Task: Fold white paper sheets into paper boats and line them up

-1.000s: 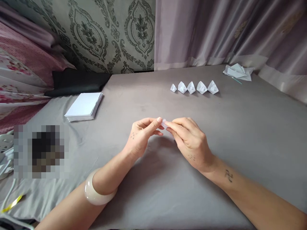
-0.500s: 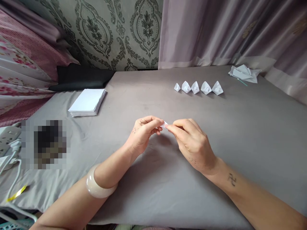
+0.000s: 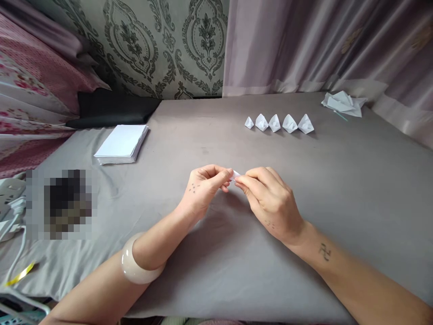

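Note:
A small folded piece of white paper (image 3: 235, 174) is pinched between my two hands, above the middle of the grey cloth. My left hand (image 3: 204, 187) grips its left end with thumb and fingers. At its right end, my right hand (image 3: 270, 198) presses it between thumb and forefinger. Fingers cover most of the paper, so its full shape is hidden. Farther back, several folded white paper boats (image 3: 290, 124) stand in a row, the leftmost one (image 3: 249, 123) the smallest.
A stack of white paper (image 3: 122, 142) lies at the left. More folded paper (image 3: 344, 103) rests on a clear wrapper at the far right, beside a thin teal stick (image 3: 341, 116). A power strip (image 3: 10, 194) with cables and a yellow strip (image 3: 20, 274) are at the left edge.
The camera view has shifted slightly. Both hands keep hold of the small folded paper; the fingers have shifted a little on it, and less of it shows than half a second ago.

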### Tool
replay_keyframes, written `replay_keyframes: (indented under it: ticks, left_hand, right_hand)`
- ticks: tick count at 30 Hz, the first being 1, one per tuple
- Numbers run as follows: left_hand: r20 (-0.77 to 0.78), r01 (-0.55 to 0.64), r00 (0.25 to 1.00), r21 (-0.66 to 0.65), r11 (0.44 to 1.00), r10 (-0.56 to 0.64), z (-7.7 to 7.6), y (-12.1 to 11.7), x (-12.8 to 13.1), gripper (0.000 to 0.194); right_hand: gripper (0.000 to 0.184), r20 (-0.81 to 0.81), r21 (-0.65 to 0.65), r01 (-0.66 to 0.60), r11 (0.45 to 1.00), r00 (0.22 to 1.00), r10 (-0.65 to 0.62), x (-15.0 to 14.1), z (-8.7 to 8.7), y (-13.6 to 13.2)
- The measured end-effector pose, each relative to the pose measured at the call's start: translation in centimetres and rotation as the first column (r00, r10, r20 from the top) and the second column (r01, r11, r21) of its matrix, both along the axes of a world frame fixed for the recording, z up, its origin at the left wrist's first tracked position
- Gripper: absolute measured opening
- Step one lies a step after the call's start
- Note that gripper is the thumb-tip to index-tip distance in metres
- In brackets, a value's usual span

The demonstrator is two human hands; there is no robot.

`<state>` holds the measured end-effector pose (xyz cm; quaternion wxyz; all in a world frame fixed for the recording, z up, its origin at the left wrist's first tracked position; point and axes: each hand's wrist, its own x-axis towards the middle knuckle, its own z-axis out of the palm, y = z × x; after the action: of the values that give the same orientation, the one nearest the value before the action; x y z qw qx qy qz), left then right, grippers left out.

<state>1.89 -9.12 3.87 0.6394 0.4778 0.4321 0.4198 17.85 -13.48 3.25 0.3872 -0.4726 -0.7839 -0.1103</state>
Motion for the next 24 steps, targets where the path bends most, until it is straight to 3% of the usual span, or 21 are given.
replay_keyframes:
  ticks: [6, 10, 16, 24]
  left_hand:
    - [-0.172, -0.068, 0.981, 0.145, 0.987, 0.092, 0.4, -0.7, 0.5, 0.021]
    - [-0.194, -0.069, 0.975, 0.189, 0.979, 0.106, 0.6, -0.9, 0.6, 0.020]
    - [-0.061, 0.054, 0.997, 0.206, 0.977, -0.042, 0.6, -1.0, 0.3, 0.020]
    - [0.129, 0.038, 0.990, 0.181, 0.983, -0.062, 0.3, -1.3, 0.9, 0.012]
  right_hand:
    - [0.014, -0.133, -0.152, -0.043, 0.988, 0.991, 0.022, -0.2, 0.2, -0.1]
    - [0.017, -0.188, -0.217, -0.068, 0.974, 0.982, 0.027, -0.1, 0.4, 0.0]
    - [0.016, -0.374, -0.273, -0.086, 0.958, 0.927, -0.024, 0.1, 0.8, 0.1]
    - [0.012, -0.616, -0.381, -0.173, 0.908, 0.780, -0.110, -0.1, 2.0, 0.1]
